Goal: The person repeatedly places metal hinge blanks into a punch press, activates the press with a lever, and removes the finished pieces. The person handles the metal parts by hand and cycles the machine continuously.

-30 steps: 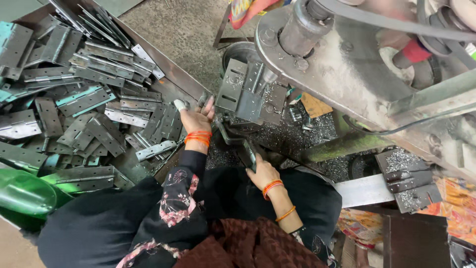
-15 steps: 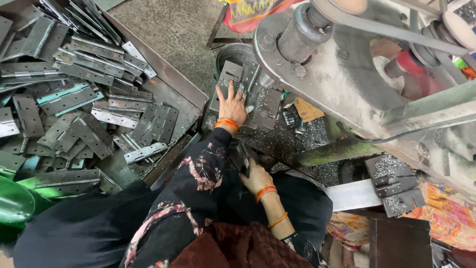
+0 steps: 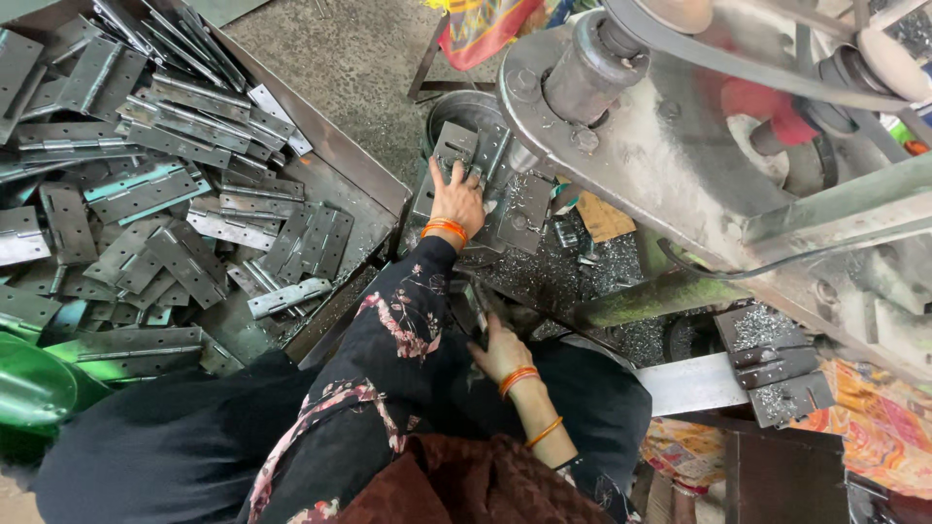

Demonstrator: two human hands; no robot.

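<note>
Plainly, the head view looks down on a seated person at a metal-working machine; the left hand (image 3: 456, 199) reaches far, fingers spread flat on a grey steel hinge plate (image 3: 452, 155) that leans in a round metal tub (image 3: 476, 105) at the foot of the machine; its grip is wide, pressing rather than pinching. The right hand (image 3: 500, 351) sits near, in the lap, its grip narrow and curled about a small dark metal piece (image 3: 478, 309); what exactly that piece is I cannot tell.

The hinge plate looks stiff, flat and fairly heavy for its bulk, with sharp stamped edges and probably an oily, slippery face; the long edges or the knuckle seem the safest hold.

Left of the arm, a sheet-metal tray (image 3: 374, 175) holds a loose heap of hinges (image 3: 155, 194); a green container (image 3: 29, 388) shows at the near left. Right, the machine body (image 3: 680, 165) with its belt pulley (image 3: 592, 68) stands over a bed strewn with metal swarf (image 3: 573, 281); the concrete floor (image 3: 349, 58) is gritty with filings.
</note>
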